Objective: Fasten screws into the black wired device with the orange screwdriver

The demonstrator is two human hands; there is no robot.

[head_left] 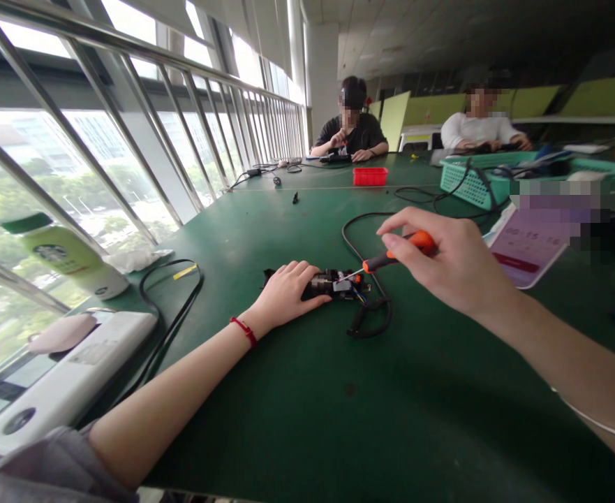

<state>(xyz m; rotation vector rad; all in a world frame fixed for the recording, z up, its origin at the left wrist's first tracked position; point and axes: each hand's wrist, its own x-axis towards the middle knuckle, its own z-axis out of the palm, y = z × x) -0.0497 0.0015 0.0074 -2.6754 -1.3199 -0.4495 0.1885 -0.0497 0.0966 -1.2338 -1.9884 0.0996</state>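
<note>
On the green table lies a black corded device (320,285), its right end opened up so that wires and a grey part show. My left hand (290,288) is wrapped over the device's left part and holds it against the tabletop. Above and to the right, my right hand (443,258) grips a screwdriver (391,260) with an orange and black handle. The screwdriver slants down to the left, its metal tip at the exposed inside of the device; whether it sits in a screw I cannot tell. A black cord (383,323) curls beside the device's right end.
A red tray (370,177) and a green basket (475,183) of cables stand farther back. At right leans a phone (530,241) showing a timer. Along the left are a bottle (69,255), a white box-like device (71,381) and a railing (181,66). Two people sit beyond.
</note>
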